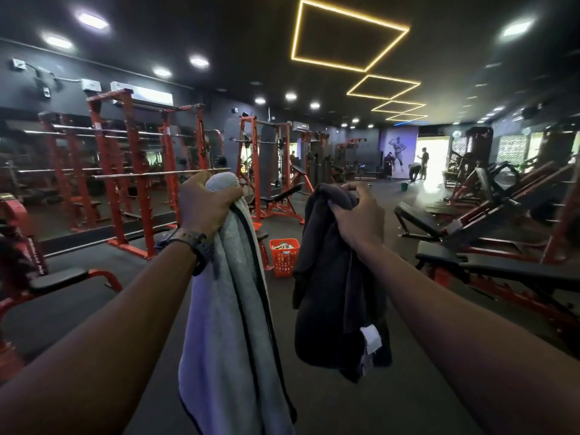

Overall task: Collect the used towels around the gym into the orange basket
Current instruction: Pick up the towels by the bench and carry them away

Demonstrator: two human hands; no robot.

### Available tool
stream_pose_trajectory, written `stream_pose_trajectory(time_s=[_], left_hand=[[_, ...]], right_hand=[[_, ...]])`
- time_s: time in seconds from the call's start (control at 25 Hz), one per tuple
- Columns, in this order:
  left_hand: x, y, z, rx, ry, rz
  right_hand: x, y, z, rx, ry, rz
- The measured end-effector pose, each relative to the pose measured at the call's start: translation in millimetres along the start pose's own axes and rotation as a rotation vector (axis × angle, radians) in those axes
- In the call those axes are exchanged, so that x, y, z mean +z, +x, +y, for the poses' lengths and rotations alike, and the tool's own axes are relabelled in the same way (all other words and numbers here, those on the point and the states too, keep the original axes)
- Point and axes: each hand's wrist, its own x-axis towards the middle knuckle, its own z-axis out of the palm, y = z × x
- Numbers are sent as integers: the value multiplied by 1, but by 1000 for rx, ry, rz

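Both arms reach forward, each fist bunched around a hanging cloth: left hand (205, 204) grips the grey towel (232, 309), right hand (357, 215) the dark towel (332, 277). Ahead on the floor, between them, stands the orange basket (284, 257); carry both right over its rim before letting go.

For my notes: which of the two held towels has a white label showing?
The dark towel in the right hand; its white tag hangs near the bottom. The light grey towel in the left hand shows none.
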Motion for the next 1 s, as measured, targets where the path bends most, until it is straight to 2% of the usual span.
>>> stream_pose_trajectory(time_s=[0.28,0.64,1.0], left_hand=[[113,135,-130,-13,-9,36],[246,328,-269,19,3,-22],[392,500,-426,32,59,-22]], right_hand=[[146,131,82,-22,1,-15],[341,299,149,-4,30,-1],[542,477,245,-31,70,-40]])
